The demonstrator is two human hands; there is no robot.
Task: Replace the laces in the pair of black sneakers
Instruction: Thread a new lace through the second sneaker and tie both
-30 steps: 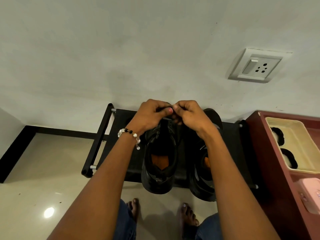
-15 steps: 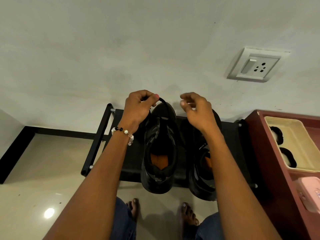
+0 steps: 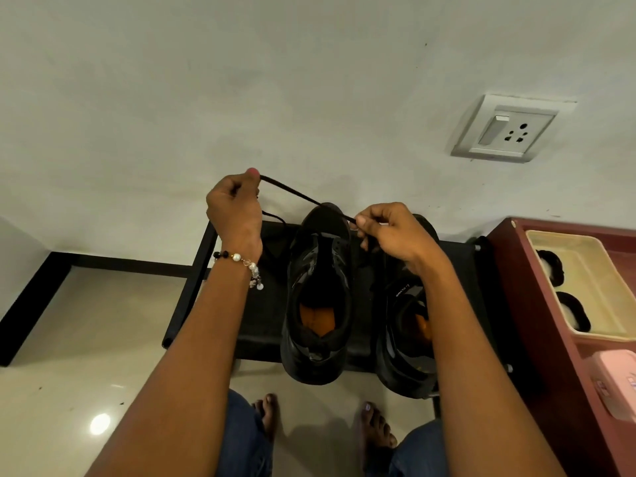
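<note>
Since a moment ago, left hand [image 3: 234, 208] rose, pinching thin black shoelace [image 3: 303, 197]; right hand [image 3: 392, 232] pinches its other part above the left black sneaker [image 3: 316, 304]. Best pulled evenly.

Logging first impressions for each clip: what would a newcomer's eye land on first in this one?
The black lace stretched taut between both raised hands: the left hand grips one part high, the right hand pinches another lower down. Below them, two black sneakers with orange insoles, the left sneaker and the right sneaker, sit on a black rack against the wall.
</note>
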